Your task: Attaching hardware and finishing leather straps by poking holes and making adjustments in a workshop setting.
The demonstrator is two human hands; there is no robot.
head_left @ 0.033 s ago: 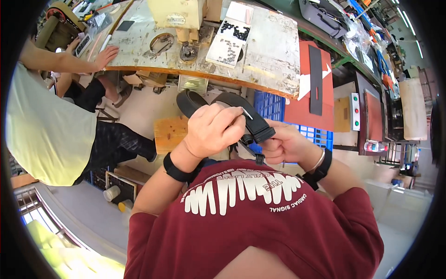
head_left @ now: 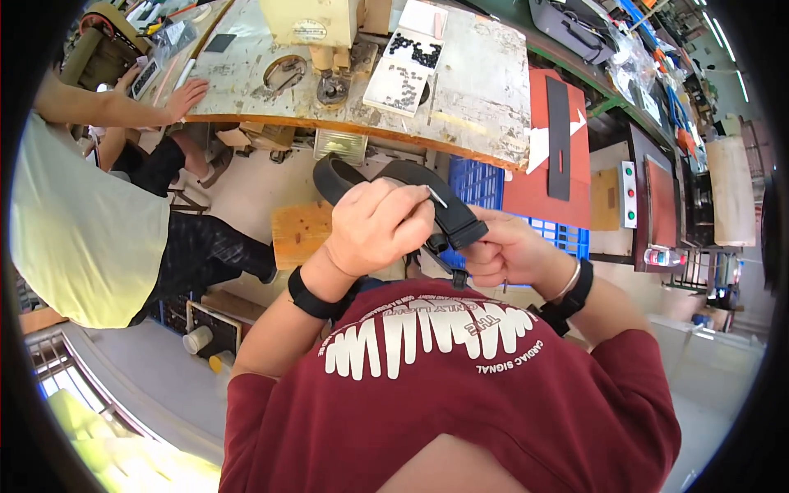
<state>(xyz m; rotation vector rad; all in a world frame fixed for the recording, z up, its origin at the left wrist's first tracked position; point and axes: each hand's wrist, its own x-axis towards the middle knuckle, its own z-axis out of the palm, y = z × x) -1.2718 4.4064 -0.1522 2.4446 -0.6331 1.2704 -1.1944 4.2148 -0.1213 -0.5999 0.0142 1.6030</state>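
A black belt [head_left: 457, 215] loops in front of my chest, its coiled part [head_left: 333, 178] rising beyond my left hand. My left hand [head_left: 380, 228] is closed around the strap, fingers bent and thumb pressed in. A thin silver metal piece [head_left: 437, 198] sticks out beside its fingertips; what it belongs to is hidden. On the other side, my right hand [head_left: 511, 253] pinches the belt near its thick squared black end [head_left: 470, 233]. Below that end hangs a small black part [head_left: 459, 278], too small to make out clearly.
Ahead stands a worn workbench [head_left: 485, 90] with a cream machine [head_left: 308, 20] and a white tray [head_left: 396, 86] of small black and metal pieces. Blue crates [head_left: 477, 185] sit under a red sheet [head_left: 534, 193]. At left a co-worker [head_left: 90, 205] leans on the bench.
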